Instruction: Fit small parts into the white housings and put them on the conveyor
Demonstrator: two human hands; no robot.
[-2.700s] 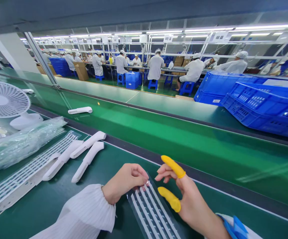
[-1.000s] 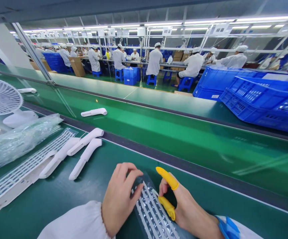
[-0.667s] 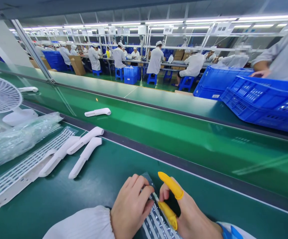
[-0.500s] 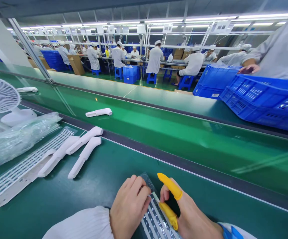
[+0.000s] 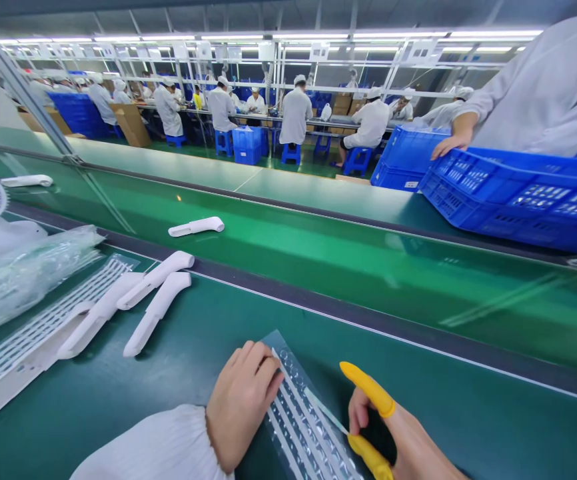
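Our left hand, the nearer, curls onto the clear sheet, its grip unclear, while our right hand, towards three o'clock, pinches one half-lifted strip, the sheet between them on the surface, long axis running eleven to five.

White gathered sleeve; two yellow finger cots.

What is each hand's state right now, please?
Left hand: curled over the white-striped clear plastic sheet; grip unclear.
Right hand: closed on a thin pale strip.

Clear sheet (white-striped), one strip partly lifted
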